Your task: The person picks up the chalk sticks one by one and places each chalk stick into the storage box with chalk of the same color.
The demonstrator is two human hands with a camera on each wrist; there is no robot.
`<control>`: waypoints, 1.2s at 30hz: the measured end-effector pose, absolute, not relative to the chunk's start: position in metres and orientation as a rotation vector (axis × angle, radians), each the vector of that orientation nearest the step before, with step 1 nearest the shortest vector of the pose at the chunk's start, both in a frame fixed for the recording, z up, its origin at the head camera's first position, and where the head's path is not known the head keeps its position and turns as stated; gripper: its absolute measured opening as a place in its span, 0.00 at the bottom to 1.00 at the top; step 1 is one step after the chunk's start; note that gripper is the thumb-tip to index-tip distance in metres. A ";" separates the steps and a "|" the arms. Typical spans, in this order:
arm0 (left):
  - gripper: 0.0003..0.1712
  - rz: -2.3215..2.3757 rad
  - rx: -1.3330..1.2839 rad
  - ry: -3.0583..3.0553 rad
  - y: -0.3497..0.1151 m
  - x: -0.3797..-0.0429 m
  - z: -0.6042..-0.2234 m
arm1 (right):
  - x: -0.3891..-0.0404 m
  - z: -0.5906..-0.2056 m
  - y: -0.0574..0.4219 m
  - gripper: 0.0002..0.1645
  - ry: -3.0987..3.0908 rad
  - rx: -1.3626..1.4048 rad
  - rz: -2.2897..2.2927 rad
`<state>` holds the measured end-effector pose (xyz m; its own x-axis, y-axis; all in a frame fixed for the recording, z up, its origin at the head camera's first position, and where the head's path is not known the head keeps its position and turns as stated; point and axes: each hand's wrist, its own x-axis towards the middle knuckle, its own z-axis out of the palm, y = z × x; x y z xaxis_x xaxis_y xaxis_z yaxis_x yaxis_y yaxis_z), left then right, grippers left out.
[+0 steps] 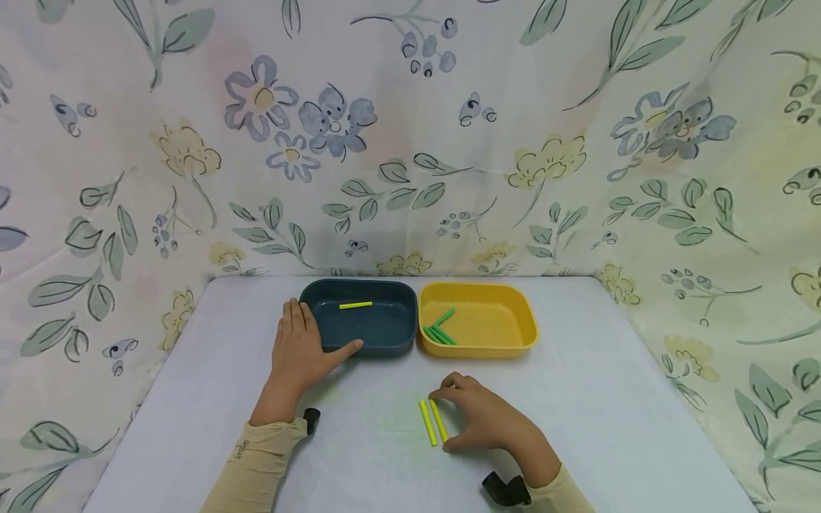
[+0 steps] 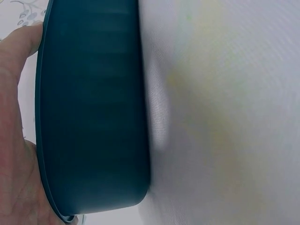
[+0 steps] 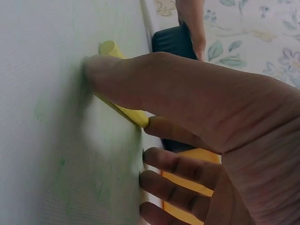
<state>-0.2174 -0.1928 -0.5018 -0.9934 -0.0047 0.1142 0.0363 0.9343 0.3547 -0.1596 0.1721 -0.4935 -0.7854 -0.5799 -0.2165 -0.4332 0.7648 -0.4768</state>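
Observation:
Two yellow chalk sticks lie side by side on the white cloth in the head view. My right hand (image 1: 481, 417) pinches the right-hand yellow chalk stick (image 1: 439, 420) lengthwise, thumb at its near end and index finger at its far end. Just left of it is the other yellow chalk stick (image 1: 427, 423). My left hand (image 1: 306, 354) rests along the left side of a dark blue tray (image 1: 368, 350), its fingers straight and the thumb on the front rim. One yellow chalk stick (image 1: 355, 306) lies inside that tray.
A yellow tray (image 1: 497, 350) stands against the blue one on its right, with several green chalk sticks (image 1: 441, 333) at its left end. Faint green and yellow smudges mark the white cloth (image 1: 372, 456). Behind the table hangs a floral curtain (image 1: 398, 142).

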 end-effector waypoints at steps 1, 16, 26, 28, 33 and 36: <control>0.85 -0.552 -0.025 -2.977 -0.193 -0.217 -0.502 | -0.160 -0.493 0.172 0.43 2.606 -0.774 -0.585; 0.84 -0.555 -0.034 -2.973 -0.192 -0.216 -0.500 | -0.159 -0.491 0.174 0.45 2.675 -0.902 -0.640; 0.85 -0.578 -0.031 -2.983 -0.192 -0.216 -0.501 | -0.159 -0.487 0.171 0.46 2.764 -0.938 -0.729; 0.85 -0.579 -0.029 -2.983 -0.192 -0.216 -0.501 | -0.159 -0.486 0.170 0.46 2.774 -0.939 -0.755; 0.85 -0.577 -0.026 -2.988 -0.193 -0.216 -0.501 | -0.159 -0.483 0.167 0.48 2.790 -0.909 -0.824; 0.85 -0.574 -0.026 -2.986 -0.193 -0.216 -0.502 | -0.160 -0.481 0.164 0.49 2.797 -0.882 -0.874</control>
<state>-0.2165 -0.1926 -0.5015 -0.9948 -0.0024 0.1016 0.0354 0.9288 0.3689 -0.1597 0.1644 -0.4813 -0.8308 -0.5492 0.0900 -0.5027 0.6713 -0.5447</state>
